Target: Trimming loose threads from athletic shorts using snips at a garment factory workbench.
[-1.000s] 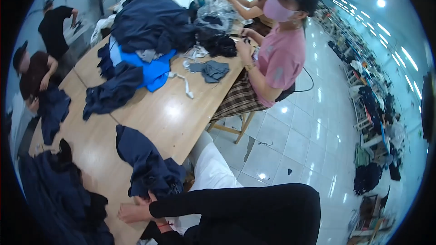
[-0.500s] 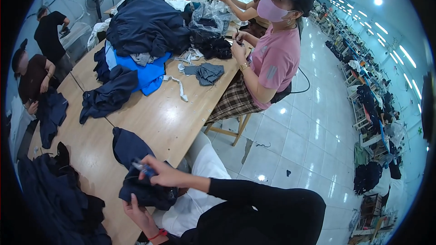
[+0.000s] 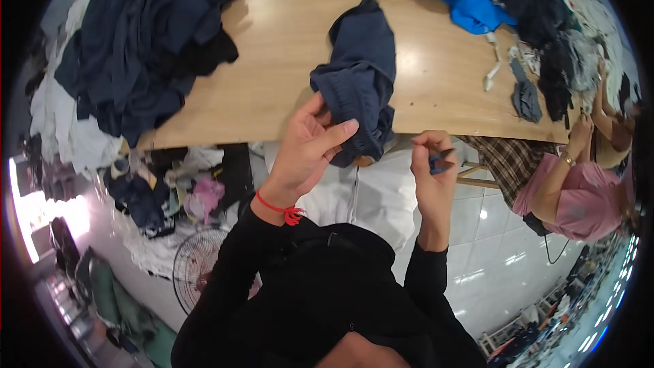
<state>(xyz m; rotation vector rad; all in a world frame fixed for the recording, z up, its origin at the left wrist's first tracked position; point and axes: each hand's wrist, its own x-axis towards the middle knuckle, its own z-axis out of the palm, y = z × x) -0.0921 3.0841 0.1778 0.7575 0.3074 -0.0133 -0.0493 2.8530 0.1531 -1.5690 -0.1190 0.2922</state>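
Observation:
A navy garment [image 3: 366,92] with a gathered elastic edge lies over the table's near edge, partly hanging towards my lap. My left hand [image 3: 305,150], with a red string bracelet at the wrist, pinches that gathered edge between thumb and fingers. To the right of the cloth and apart from it, my right hand [image 3: 430,180] is raised with curled fingers. It grips small blue-handled thread snips [image 3: 436,165], mostly hidden by the fingers; their blades cannot be made out now.
A large heap of navy garments [image 3: 146,34] covers the table's left side. Further right lie a bright blue cloth [image 3: 477,12], a white strip [image 3: 492,68] and a grey piece [image 3: 526,99]. A co-worker in a pink shirt [image 3: 572,194] sits at the right. A fan [image 3: 194,266] stands behind me at left.
My view has swung down and left towards my lap. The right hand with the snips, over the garment before, is now off to its right. The left hand still holds the cloth.

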